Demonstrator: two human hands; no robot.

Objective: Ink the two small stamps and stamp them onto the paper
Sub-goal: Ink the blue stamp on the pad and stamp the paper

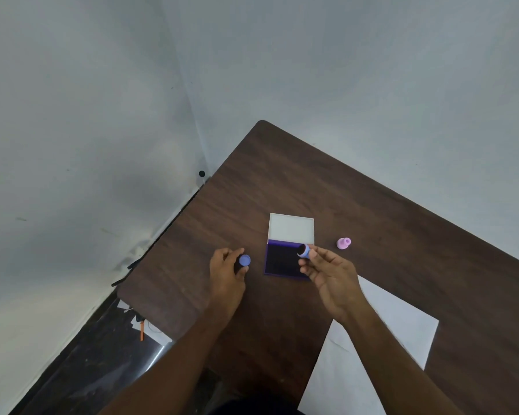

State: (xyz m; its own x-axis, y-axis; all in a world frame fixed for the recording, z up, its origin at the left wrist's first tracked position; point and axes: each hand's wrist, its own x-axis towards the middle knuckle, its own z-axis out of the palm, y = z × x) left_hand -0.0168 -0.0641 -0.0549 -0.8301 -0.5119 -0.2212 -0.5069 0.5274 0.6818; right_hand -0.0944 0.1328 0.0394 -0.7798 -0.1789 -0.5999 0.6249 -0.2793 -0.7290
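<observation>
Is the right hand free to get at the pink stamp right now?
Probably not yet: the right hand is holding the blue stamp over the ink pad. The pink stamp stands unobstructed just beyond it.

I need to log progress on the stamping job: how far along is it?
Done: the ink pad lies open, and the blue stamp's cap is off, in the left hand. In hand: the right hand holds the blue stamp over the pad. Left: the paper shows no prints, and the pink stamp stands untouched.
</observation>
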